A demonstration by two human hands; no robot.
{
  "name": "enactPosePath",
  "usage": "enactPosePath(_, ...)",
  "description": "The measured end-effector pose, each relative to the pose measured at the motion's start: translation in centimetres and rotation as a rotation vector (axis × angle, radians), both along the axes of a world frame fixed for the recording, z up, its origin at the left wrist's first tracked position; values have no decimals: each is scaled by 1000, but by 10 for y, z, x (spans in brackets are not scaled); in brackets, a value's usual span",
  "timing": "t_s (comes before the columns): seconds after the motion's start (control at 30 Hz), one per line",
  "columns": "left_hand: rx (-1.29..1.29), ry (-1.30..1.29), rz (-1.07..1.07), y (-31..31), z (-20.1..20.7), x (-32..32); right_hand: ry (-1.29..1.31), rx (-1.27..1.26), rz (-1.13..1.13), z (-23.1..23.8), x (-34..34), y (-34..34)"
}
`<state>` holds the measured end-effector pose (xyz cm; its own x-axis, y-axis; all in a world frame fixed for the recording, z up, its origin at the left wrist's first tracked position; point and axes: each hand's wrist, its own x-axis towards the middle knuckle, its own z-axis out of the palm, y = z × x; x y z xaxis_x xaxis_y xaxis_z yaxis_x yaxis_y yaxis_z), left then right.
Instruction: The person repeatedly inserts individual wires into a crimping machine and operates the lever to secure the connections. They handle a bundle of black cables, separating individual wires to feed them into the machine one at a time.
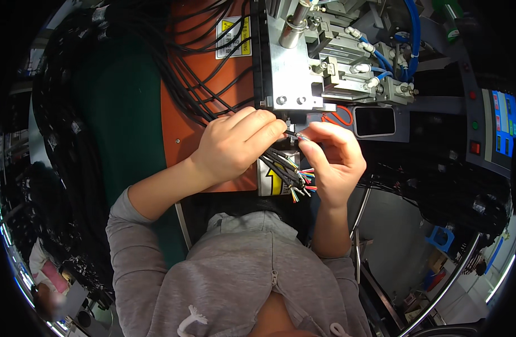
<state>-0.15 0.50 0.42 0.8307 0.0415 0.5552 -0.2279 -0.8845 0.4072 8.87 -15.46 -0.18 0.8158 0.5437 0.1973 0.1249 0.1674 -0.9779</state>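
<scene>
My left hand [235, 139] is closed around a black cable [291, 133] near its end, just in front of the metal press fixture [290, 73]. Thumb and forefinger of my right hand [337, 163] pinch together at the tip of that cable, where thin wires come out; the tip itself is small and partly covered by the fingers. Below the hands lies a bundle of black braided cables [277, 165], their stripped ends fanning into several coloured wires [303, 185]. More black cables [182, 84] run from the upper left under my left hand.
An orange machine top [179, 149] bears a yellow warning label [234, 38]. Pneumatic cylinders [347, 50] with blue hoses [416, 33] stand at the upper right. Nearby are a phone [374, 121], orange-handled pliers or snips [342, 115] and a control panel [491, 129]. Heaped black cables [61, 168] hang at left.
</scene>
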Motion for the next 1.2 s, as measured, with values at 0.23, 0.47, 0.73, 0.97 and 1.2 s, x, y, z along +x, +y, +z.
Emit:
enactPosePath(0.23, -107, -51, -65, -9, 5, -4, -305, 121, 1, -10, -1, 10)
enactPosePath(0.47, -238, -46, -86, -4, 1, -1, -176, 186, -48, -12, -8, 16)
enactPosePath(0.73, -253, 59, -56, -3, 3, -4, 404, 223, 97, 1, -11, 15)
enactPosePath(0.97, -271, 58, -15, -4, 2, -5, -472, -200, -105, 1, -8, 16)
enactPosePath(1.2, -231, 2, -48, -5, -1, -6, -155, -64, 53, 2, -4, 11)
